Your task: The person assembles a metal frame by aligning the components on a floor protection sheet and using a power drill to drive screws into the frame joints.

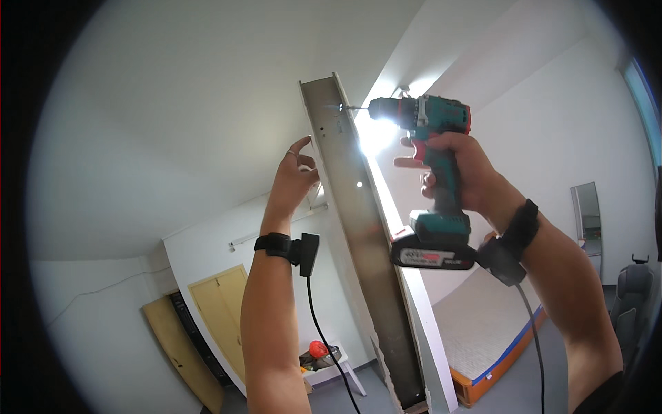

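Note:
A long metal channel (355, 228) with raised side edges rises at a slant through the middle of the view. My right hand (476, 165) is wrapped round the handle of a green and black cordless drill (448, 114). The drill points left, and its thin bit (356, 107) reaches the channel's face near the upper end, where a bright spot shows. Small holes are visible lower on the channel. At the channel's left edge is my left hand (293, 179), its index finger raised and the others bent but apart. Whether its fingertips press on the edge I cannot tell.
Cables hang from black bands on both my wrists. A bare mattress (483, 321) on a wooden bed frame lies right of the channel. Below left are a white table (324, 375) with a red item on it and yellow cupboard doors (224, 303). A lamp glares overhead.

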Demonstrator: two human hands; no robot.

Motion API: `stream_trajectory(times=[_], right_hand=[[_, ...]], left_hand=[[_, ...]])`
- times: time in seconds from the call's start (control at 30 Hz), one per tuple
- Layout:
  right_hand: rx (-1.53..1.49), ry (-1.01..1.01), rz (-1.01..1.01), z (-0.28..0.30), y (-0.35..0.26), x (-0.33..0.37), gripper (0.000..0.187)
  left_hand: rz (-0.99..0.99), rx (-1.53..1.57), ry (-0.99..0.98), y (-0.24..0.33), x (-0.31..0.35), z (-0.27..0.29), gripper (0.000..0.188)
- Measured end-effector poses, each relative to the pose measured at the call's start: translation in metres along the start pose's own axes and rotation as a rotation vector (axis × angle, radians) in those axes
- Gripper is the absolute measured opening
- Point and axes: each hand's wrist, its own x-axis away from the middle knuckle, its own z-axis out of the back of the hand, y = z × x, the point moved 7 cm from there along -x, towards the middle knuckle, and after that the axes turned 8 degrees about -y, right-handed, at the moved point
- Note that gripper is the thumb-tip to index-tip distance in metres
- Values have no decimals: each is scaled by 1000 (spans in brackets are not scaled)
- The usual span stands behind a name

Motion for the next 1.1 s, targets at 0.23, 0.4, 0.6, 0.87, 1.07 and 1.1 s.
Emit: stream_trajectory(times=[0.23, 0.4, 0.6, 0.87, 1.07, 1.1], right_hand=[[58, -90, -128, -30, 59, -6, 28], [54, -49, -146, -29, 79, -1, 28], [52, -47, -303, -20, 96, 3, 26], [18, -110, -326, -22, 98, 0, 28], [12, -124, -330, -25, 94, 2, 25], [10, -121, -327, -25, 95, 4, 25]], left_hand=[[-279, -118, 248, -48, -39, 2, 65], [-259, 92, 354, -59, -66, 6, 27], [-44, 674, 38, -44, -68, -22, 38], [-67, 803, 69, -38, -67, -15, 40], [-79, 575, 162, -27, -64, -1, 35], [-72, 576, 123, -29, -65, -2, 35]])
